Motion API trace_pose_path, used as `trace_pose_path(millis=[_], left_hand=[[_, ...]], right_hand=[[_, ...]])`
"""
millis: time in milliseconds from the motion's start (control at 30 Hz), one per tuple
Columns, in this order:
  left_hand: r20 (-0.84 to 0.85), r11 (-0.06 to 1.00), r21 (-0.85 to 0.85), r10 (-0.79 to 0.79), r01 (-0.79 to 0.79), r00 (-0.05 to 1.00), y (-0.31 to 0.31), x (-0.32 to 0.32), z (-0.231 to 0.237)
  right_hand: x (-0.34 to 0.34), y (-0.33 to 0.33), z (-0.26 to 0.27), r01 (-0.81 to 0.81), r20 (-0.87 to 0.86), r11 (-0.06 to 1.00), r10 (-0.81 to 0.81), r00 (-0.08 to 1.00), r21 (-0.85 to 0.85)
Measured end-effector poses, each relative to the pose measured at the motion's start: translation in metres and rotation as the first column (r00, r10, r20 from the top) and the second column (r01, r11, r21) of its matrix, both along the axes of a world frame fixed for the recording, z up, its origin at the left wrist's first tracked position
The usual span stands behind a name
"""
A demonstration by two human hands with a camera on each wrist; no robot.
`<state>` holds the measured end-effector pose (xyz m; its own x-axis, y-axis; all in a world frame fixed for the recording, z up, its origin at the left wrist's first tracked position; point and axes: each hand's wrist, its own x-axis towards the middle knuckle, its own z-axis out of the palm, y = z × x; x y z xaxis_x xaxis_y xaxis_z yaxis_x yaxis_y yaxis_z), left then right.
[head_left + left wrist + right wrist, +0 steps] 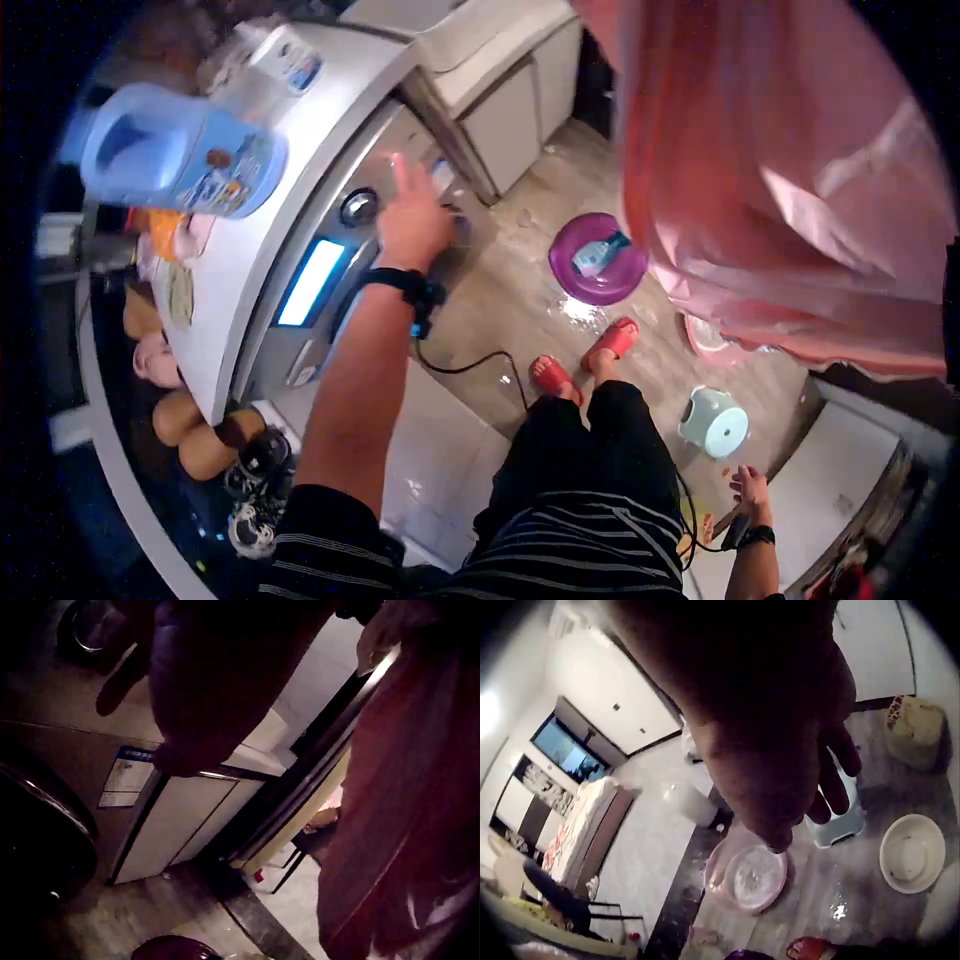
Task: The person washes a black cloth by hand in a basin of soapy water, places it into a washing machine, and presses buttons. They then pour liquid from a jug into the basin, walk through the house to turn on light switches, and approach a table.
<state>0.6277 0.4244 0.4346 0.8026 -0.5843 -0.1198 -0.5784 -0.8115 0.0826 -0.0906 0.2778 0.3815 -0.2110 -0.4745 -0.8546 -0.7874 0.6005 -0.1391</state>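
My left hand (412,222) reaches over the front of a washing machine (262,362), fingers extended near the top of its control panel. Just beside the fingers is a round knob (359,207), and farther along the panel a lit display (312,283) glows white and blue. The left wrist view is dark, with the hand (217,682) as a silhouette and the knob (81,634) by its fingertips. Low at my side hangs my right hand (752,492), loosely bent and holding nothing. Beyond it in the right wrist view stands a pale stool (838,817).
A blue detergent jug (235,165) and a white bottle (287,60) stand on the white counter (345,75). On the wet floor sits a purple basin (600,288) with a bottle inside. A pink curtain (780,180) hangs at right. A dark cable (470,366) trails near the red slippers (612,342).
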Motion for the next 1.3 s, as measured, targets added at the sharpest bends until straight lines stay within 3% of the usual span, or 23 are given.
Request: trace_pose_path(millis=[33, 67, 100, 233, 333, 433, 533, 633, 700, 767, 833, 900, 967, 1000, 1033, 1100, 1133, 1200, 1233, 1300], left_hand=[[0.038, 0.999, 0.028, -0.040, 0.038, 0.998, 0.001, 0.008, -0.011], [0.072, 0.998, 0.033, -0.051, 0.049, 0.996, 0.003, 0.013, -0.022], [0.100, 0.997, 0.030, -0.072, 0.069, 0.992, 0.003, 0.015, -0.032], [0.038, 0.985, 0.161, -0.070, 0.063, 0.997, -0.009, 0.011, -0.022], [0.083, 0.949, 0.311, -0.077, 0.048, 0.994, -0.013, 0.014, -0.024], [0.084, 0.963, 0.267, -0.072, 0.047, 0.994, -0.014, 0.015, -0.032], [0.045, 0.958, 0.283, -0.068, 0.053, 0.997, -0.016, 0.011, -0.030], [0.145, 0.947, 0.289, -0.189, 0.141, 0.971, 0.003, 0.048, -0.069], [0.142, 0.937, 0.198, -0.320, 0.290, 0.937, 0.032, 0.109, -0.121], [0.089, 0.929, 0.306, -0.248, 0.210, 0.965, 0.002, 0.053, -0.066], [-0.034, 0.947, 0.215, -0.236, 0.238, 0.971, -0.004, 0.026, -0.049], [-0.336, 0.931, 0.263, -0.158, 0.253, 0.928, -0.027, -0.050, -0.015], [-0.360, 0.859, 0.236, -0.358, 0.455, 0.862, -0.011, -0.105, -0.022], [-0.661, 0.883, 0.101, -0.284, 0.458, 0.694, 0.033, -0.063, -0.083], [-0.524, 0.818, 0.160, -0.404, 0.553, 0.750, 0.018, -0.116, -0.068], [-0.624, 0.836, 0.270, -0.225, 0.477, 0.748, -0.063, -0.256, 0.023], [-0.677, 0.877, 0.127, -0.264, 0.463, 0.686, -0.015, -0.205, -0.074], [-0.685, 0.792, 0.183, -0.323, 0.583, 0.653, -0.096, -0.314, -0.005], [-0.720, 0.761, 0.209, -0.306, 0.614, 0.623, -0.126, -0.347, 0.008], [-0.733, 0.750, 0.032, -0.432, 0.661, 0.526, -0.166, -0.386, 0.002]], right_hand=[[-0.019, 0.016, 0.007, 0.074, -0.019, 0.997, -0.074, 0.997, -0.004], [-0.103, 0.026, -0.039, -0.014, 0.112, 0.997, 0.022, 0.993, -0.077], [-0.110, 0.040, -0.034, 0.002, 0.041, 0.997, 0.001, 0.999, -0.079], [-0.078, 0.091, 0.019, 0.283, -0.021, 0.957, -0.284, 0.958, -0.061], [-0.044, 0.091, 0.014, 0.282, -0.038, 0.958, -0.284, 0.958, -0.045], [-0.056, 0.088, 0.000, 0.196, -0.003, 0.977, -0.197, 0.980, -0.077], [-0.053, 0.088, 0.011, 0.300, 0.049, 0.950, -0.297, 0.954, -0.087], [-0.057, 0.093, 0.027, 0.418, 0.081, 0.900, -0.410, 0.908, -0.124], [-0.069, 0.101, 0.026, 0.458, 0.054, 0.882, -0.455, 0.889, -0.111], [-0.092, 0.112, 0.015, 0.509, 0.025, 0.858, -0.509, 0.861, -0.065], [-0.108, 0.123, 0.011, 0.571, 0.065, 0.819, -0.568, 0.820, -0.058], [-0.127, 0.136, -0.006, 0.626, 0.104, 0.779, -0.621, 0.777, -0.032], [-0.139, 0.129, 0.003, 0.654, 0.082, 0.756, -0.651, 0.755, -0.022], [-0.149, 0.125, 0.003, 0.664, 0.088, 0.748, -0.662, 0.745, 0.001], [-0.161, 0.115, -0.001, 0.676, 0.094, 0.737, -0.675, 0.732, 0.022], [-0.180, 0.093, -0.006, 0.697, 0.129, 0.717, -0.694, 0.708, 0.033], [-0.188, 0.083, -0.009, 0.694, 0.144, 0.720, -0.688, 0.711, 0.015], [-0.207, 0.060, -0.011, 0.690, 0.180, 0.723, -0.676, 0.715, -0.024], [-0.211, 0.047, -0.010, 0.689, 0.204, 0.723, -0.669, 0.715, -0.047], [-0.226, 0.016, -0.010, 0.699, 0.247, 0.710, -0.664, 0.706, -0.087]])
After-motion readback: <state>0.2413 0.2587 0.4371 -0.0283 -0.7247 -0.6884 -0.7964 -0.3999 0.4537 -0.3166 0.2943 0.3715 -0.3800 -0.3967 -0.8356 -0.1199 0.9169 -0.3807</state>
